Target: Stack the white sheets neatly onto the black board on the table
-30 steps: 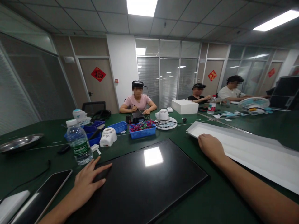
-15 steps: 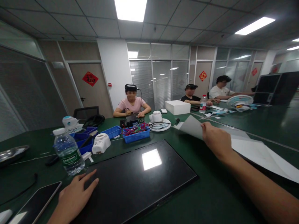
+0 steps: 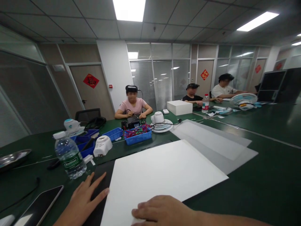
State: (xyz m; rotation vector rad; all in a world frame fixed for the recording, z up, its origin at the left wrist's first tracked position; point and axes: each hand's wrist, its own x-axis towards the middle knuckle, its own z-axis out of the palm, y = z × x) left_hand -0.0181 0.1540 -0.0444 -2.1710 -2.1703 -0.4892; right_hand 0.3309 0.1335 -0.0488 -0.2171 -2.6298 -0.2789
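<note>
A flat black screen panel lies in front of me, mostly covered by a stiff white sheet. Its dark left strip and a thin line of its far edge still show. My left hand rests spread on that left strip, the thumb touching the sheet's left edge. Across the near part of the sheet lies my right hand, palm down, fingers stretched side by side. Its lower side is cut off by the frame. Beyond the sheet to the right, thin translucent sheets lie overlapping on the green table.
A water bottle and a phone stand and lie at my left. Behind the panel are a white fan housing, a blue tray of wires and a fan. A person works opposite; others sit farther right.
The white sheet now covers most of the screen panel, whose surface was bare before. My right hand has let go of the translucent sheets at the right and come onto the white sheet.
</note>
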